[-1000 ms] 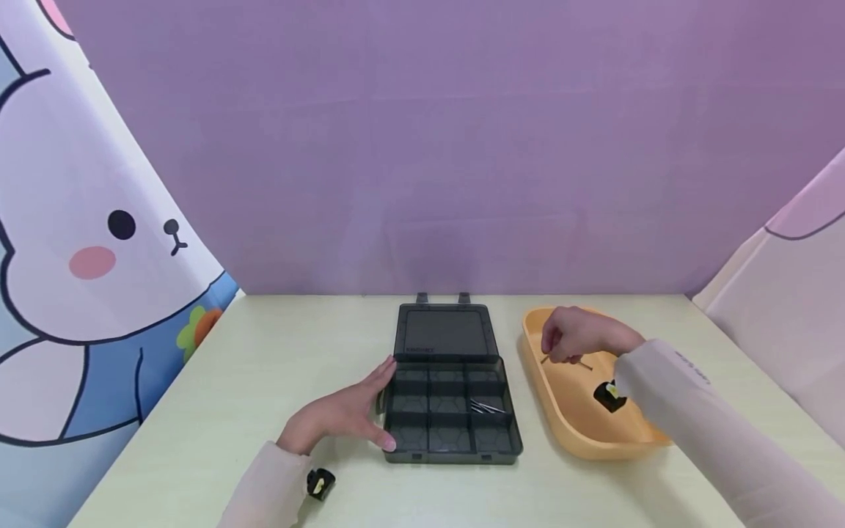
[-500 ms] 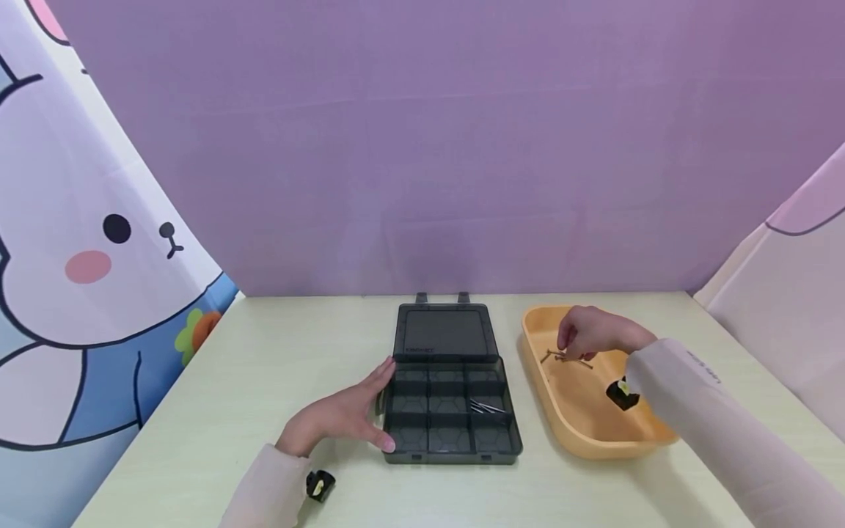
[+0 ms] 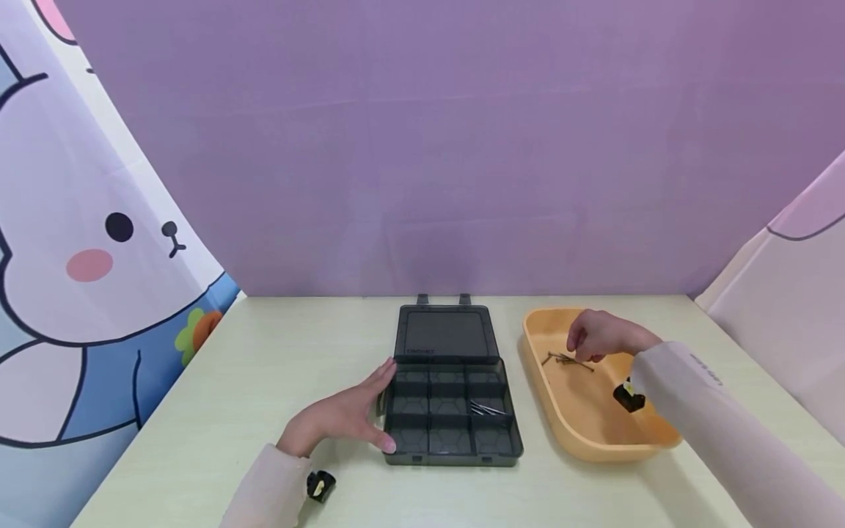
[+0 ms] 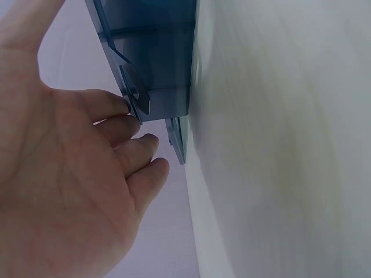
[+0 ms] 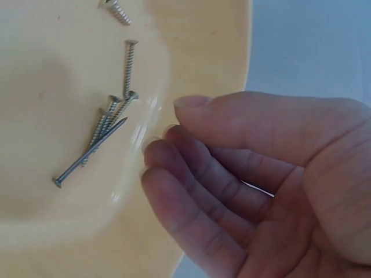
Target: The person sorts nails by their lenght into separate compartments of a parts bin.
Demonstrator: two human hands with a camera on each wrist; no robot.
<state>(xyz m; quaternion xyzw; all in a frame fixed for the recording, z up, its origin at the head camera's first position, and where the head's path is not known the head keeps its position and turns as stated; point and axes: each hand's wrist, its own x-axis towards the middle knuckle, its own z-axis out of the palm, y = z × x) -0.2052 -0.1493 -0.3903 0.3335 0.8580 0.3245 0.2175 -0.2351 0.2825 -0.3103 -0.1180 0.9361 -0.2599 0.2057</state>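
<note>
In the head view, my left hand (image 3: 346,411) spans the left side of a dark, see-through compartment box (image 3: 452,460). Its thumb touches the front left corner and its fingers lie along the rear left edge. Thin silver pins that look like nails (image 3: 487,408) lie in the box's middle right compartment. Over the yellow tray (image 3: 561,425), my right hand (image 3: 602,336) hovers with fingers loosely bent and nothing between them. In the right wrist view, a smooth nail (image 5: 90,153) lies across a cluster of several screws; another screw (image 5: 129,66) lies beside them and one (image 5: 117,11) farther off.
The box's lid (image 3: 445,331) lies folded back behind it, with two latches at its far edge. The tray stands right of the box on a pale table (image 3: 304,330). A purple cloth backdrop (image 3: 422,147) rises behind the table.
My right hand has shifted to the right over the tray, so the screws and nail show more fully. My left hand and the box have stayed in place.
</note>
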